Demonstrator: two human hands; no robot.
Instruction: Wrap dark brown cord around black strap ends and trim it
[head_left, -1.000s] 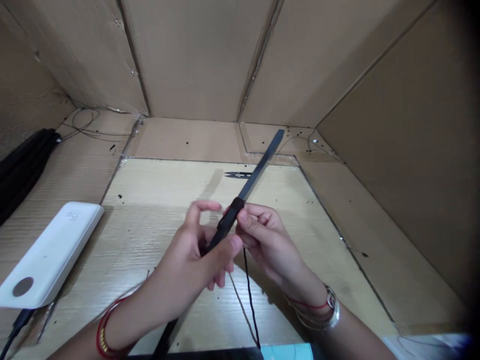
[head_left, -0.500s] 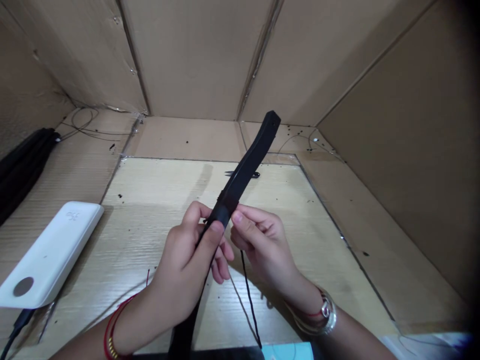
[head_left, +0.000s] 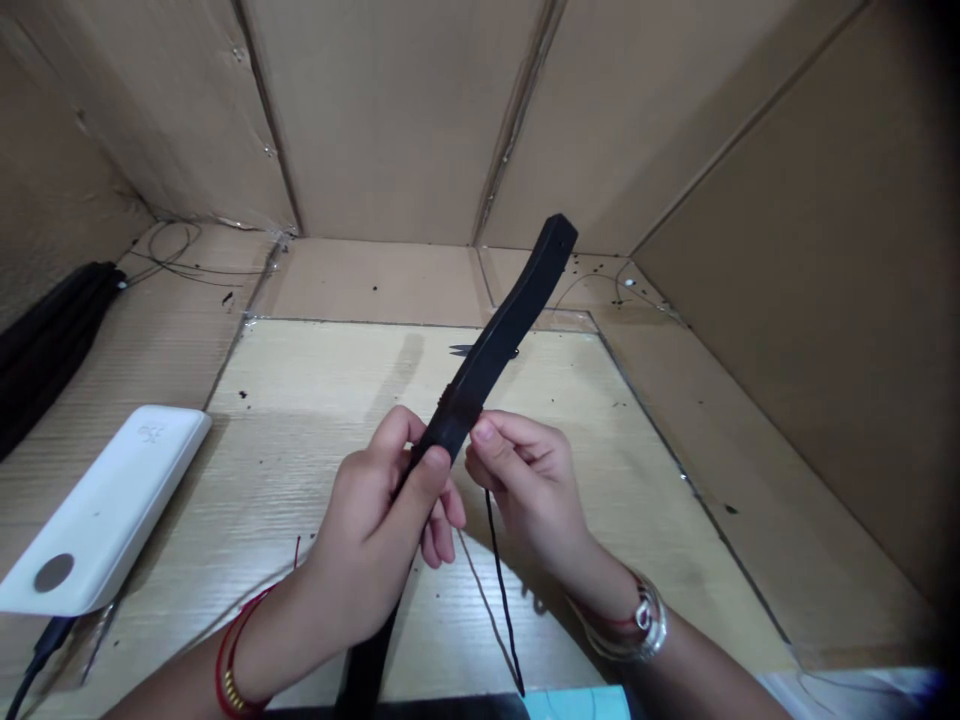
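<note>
A long black strip (head_left: 517,310) slants from the bottom edge up to the right, its far end slightly bent. Around its middle my left hand (head_left: 375,530) is closed, thumb on top. My right hand (head_left: 529,480) pinches at the strip's right edge, thumb against forefinger; what lies between those fingertips is too small to make out. Below the right hand hangs a black cord (head_left: 501,590), running down to a light blue item (head_left: 577,703) at the bottom edge. Partly hidden behind the strip, small dark scissors (head_left: 459,350) lie on the board.
On the left rests a white power bank (head_left: 112,510) with a black cable (head_left: 37,655). A black bundle (head_left: 56,335) and loose thin threads (head_left: 169,250) lie at the back left. Cardboard walls (head_left: 390,120) enclose the back and sides.
The strip's far end has shifted slightly right and up. Both hands keep their hold, the right one moved very slightly right.
</note>
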